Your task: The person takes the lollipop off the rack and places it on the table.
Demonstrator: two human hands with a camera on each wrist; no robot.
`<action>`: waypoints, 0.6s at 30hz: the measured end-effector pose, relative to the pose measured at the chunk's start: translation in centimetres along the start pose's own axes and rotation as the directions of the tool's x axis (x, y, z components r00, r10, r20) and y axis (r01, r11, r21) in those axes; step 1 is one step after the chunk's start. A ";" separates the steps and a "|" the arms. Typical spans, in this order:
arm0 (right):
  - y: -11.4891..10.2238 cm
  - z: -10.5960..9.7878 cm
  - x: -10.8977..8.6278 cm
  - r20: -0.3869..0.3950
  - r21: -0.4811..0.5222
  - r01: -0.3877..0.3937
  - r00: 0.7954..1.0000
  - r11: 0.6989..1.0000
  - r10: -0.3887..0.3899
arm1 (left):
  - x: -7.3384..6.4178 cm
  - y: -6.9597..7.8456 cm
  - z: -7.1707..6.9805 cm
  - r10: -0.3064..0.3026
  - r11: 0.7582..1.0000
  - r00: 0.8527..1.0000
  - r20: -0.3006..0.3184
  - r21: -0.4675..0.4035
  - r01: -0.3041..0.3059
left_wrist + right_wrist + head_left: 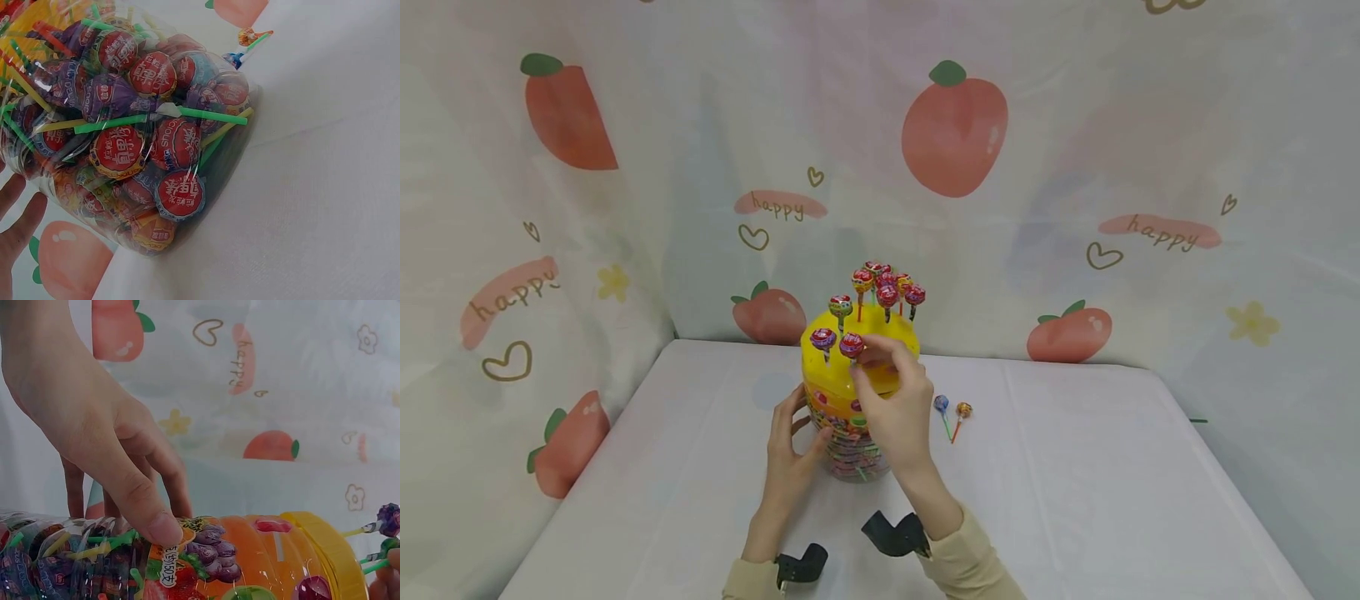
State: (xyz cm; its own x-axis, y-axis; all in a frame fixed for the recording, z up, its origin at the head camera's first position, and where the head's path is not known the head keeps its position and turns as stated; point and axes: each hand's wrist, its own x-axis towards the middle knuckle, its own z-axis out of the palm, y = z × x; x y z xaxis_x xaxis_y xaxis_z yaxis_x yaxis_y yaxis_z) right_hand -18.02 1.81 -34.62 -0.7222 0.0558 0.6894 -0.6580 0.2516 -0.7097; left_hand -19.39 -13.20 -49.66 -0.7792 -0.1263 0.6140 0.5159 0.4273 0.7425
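A clear plastic jar (853, 450) full of wrapped lollipops stands on the table under a domed yellow lid (831, 379). My left hand (790, 458) holds the jar's left side, its thumb (164, 529) lying on the fruit label in the right wrist view. Over the lid's front, my right hand (898, 408) pinches a red-and-purple lollipop (852, 345) with thumb and forefinger; the lower end of its stick is hidden. Beside it a purple lollipop (823, 340) stands in the lid. Only the fingertips of my right hand (394, 575) show at that view's edge.
More lollipops (887, 296) stand upright towards the lid's back. A blue lollipop (942, 403) and an orange lollipop (963, 410) lie on the white table (1075, 483) right of the jar. Behind hangs a fruit-printed curtain (865, 108).
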 end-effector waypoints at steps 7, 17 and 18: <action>0.1 0.2 -0.1 -0.027 0.017 -0.003 1.000 1.000 0.004 | 0.1 0.6 0.1 0.020 1.000 0.999 -0.030 0.007 -0.020; -0.4 0.1 0.3 -0.029 0.088 -0.034 0.999 0.996 0.037 | 0.5 4.0 -0.8 0.005 1.000 1.000 -0.017 0.000 -0.005; -0.5 0.1 0.3 -0.029 0.096 -0.036 0.999 0.995 0.038 | 0.5 4.0 -0.8 0.002 1.000 1.000 -0.017 -0.002 -0.002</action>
State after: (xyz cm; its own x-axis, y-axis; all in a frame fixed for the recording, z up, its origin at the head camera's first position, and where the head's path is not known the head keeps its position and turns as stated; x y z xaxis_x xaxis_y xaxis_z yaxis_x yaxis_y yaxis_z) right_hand -17.95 1.64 -34.08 -0.7406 0.0933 0.6655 -0.6493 0.1557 -0.7444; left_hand -17.39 -12.27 -46.16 -0.7719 -0.1407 0.6200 0.5181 0.4260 0.7417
